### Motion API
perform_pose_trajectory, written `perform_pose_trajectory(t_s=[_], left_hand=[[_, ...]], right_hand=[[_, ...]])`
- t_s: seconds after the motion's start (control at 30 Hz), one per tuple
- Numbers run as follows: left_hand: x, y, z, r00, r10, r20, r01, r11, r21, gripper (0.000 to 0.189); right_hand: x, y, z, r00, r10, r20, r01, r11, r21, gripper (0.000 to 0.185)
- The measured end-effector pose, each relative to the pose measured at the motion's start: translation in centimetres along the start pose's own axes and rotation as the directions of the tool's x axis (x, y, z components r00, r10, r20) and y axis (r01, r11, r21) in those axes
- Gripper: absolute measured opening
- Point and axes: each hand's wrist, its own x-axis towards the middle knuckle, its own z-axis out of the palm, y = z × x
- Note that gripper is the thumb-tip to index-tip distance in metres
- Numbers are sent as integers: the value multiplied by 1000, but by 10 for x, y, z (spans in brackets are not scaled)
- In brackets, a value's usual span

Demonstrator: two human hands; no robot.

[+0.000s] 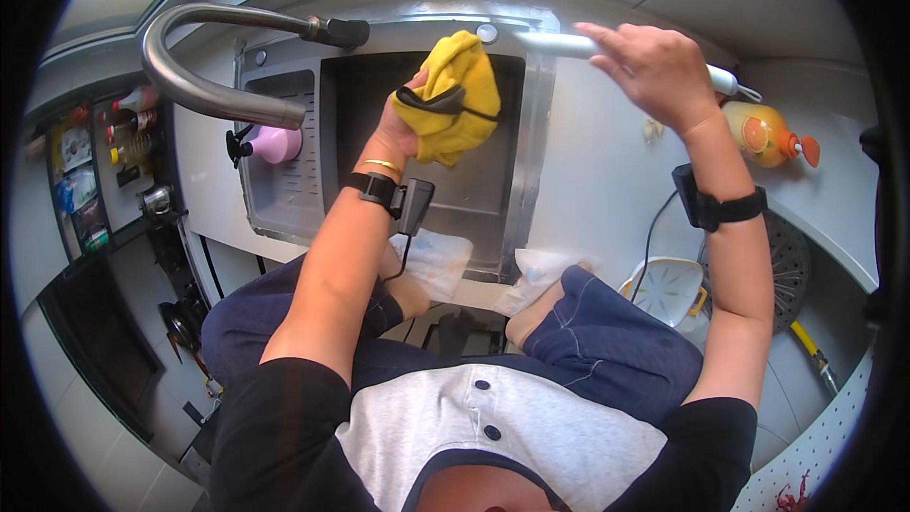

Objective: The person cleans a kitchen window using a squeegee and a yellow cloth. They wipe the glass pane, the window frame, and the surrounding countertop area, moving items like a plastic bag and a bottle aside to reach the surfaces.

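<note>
Above the sink basin [469,185], my left hand [399,124] grips a bunched yellow cloth [466,92] with dark edging. My right hand [650,75] is raised over the white countertop [590,178], to the right of the sink. It holds a long white-handled tool [561,44] with a loop at its right end. The tool's left end is blurred, so I cannot tell its exact kind. Cloth and tool are apart. Below my right wrist, an orange-capped pump bottle [757,134] lies on its side.
A curved metal faucet [213,110] arches over the sink's left side. A pink spray bottle [274,144] is on the ridged drainboard [284,192]. White cloths [434,259] lie by my knees at the front edge. A white dish [665,288] sits at lower right, near a yellow hose [803,338].
</note>
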Motion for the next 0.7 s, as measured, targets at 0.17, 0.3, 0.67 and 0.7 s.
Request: perform_pose_trajectory(t_s=[0.17, 0.3, 0.67, 0.7], left_hand=[[15, -11, 19, 981, 109, 158, -80, 980, -180, 63], [14, -16, 32, 983, 126, 135, -82, 952, -295, 64], [3, 54, 44, 902, 353, 249, -356, 934, -33, 51], [6, 53, 48, 912, 358, 202, -370, 929, 20, 50]], right_hand=[[11, -58, 2, 994, -110, -27, 103, 979, -176, 53], [1, -51, 11, 998, 15, 67, -3, 986, -170, 56], [-89, -11, 36, 982, 136, 131, -103, 966, -236, 68], [-98, -15, 43, 978, 144, 153, -113, 974, -194, 68]])
